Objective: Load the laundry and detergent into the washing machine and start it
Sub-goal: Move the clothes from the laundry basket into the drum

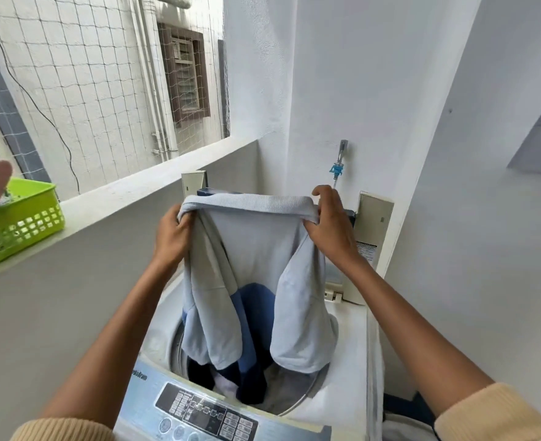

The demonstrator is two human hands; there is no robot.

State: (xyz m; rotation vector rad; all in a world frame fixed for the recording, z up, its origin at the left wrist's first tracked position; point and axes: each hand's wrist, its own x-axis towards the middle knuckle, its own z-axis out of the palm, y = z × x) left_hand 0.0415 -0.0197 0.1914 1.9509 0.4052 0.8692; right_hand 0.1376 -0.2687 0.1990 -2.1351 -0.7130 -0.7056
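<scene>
The garment hangs over the open washer, with its lower end inside the tub. The fingers of the left hand and right hand clench its ribbed band, one at each end. It looks soft, light and limp: hold it by the band.
</scene>
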